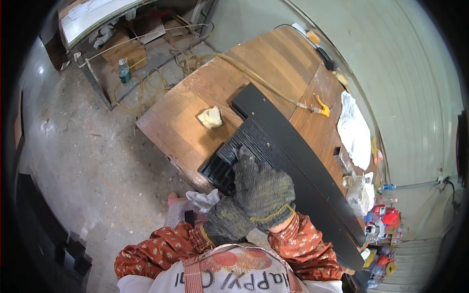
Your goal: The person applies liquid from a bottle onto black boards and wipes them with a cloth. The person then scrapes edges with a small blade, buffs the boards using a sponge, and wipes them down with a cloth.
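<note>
A long black wood-grain board (251, 134) lies slantwise across the workbench, beside another long black piece (276, 117). My right hand (264, 188), in a dark grey knit glove, rests on the near end of the board with its fingers reaching forward over the surface. Crossing low beneath my right wrist is my left hand (227, 222), gloved alike, close to the board's near end. Pale grey lumps (202, 199) show at its front; whether these are glove fingertips or a rag I cannot tell. Glossy, grooved black ends (220, 171) show beside my right hand.
A pale yellow sponge-like lump (210, 117) sits on the wooden workbench (171, 129). A hose with a yellow air gun (321, 106) crosses the bench. White cloth (352, 132) and several bottles line the right side. A plastic bottle (124, 71) stands on the left, near coiled hose.
</note>
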A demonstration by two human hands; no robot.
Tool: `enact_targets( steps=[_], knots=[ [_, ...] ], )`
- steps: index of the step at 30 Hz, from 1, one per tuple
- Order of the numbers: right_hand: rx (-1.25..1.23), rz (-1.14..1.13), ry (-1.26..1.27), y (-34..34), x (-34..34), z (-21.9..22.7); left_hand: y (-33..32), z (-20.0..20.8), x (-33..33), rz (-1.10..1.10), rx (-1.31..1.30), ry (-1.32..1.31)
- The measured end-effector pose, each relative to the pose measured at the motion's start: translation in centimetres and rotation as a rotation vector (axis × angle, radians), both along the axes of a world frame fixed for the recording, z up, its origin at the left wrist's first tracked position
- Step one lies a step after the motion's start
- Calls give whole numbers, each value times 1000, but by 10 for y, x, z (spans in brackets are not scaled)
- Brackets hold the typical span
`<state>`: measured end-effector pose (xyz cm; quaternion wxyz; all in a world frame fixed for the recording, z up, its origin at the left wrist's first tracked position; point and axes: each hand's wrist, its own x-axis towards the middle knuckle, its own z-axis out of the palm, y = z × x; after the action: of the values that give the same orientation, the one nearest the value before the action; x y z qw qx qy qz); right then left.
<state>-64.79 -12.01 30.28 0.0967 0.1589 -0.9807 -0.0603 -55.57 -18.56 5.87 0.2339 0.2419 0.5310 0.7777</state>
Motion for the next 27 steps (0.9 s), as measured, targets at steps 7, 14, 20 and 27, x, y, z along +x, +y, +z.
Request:
enact_targets(
  steps=[7,14,20,27],
  knots=[
    [-68,-12,-28,-12,3,6,17,-3,6,52,-682,550],
    [-84,-58,-134,-16,7,12,-10,54,-23,-82,-777,756],
    [-62,-117,-197,-21,11,19,-19,56,-20,-121,-782,808],
    [-51,-132,-212,-25,10,22,-22,67,-21,-145,-819,873]
  ],
)
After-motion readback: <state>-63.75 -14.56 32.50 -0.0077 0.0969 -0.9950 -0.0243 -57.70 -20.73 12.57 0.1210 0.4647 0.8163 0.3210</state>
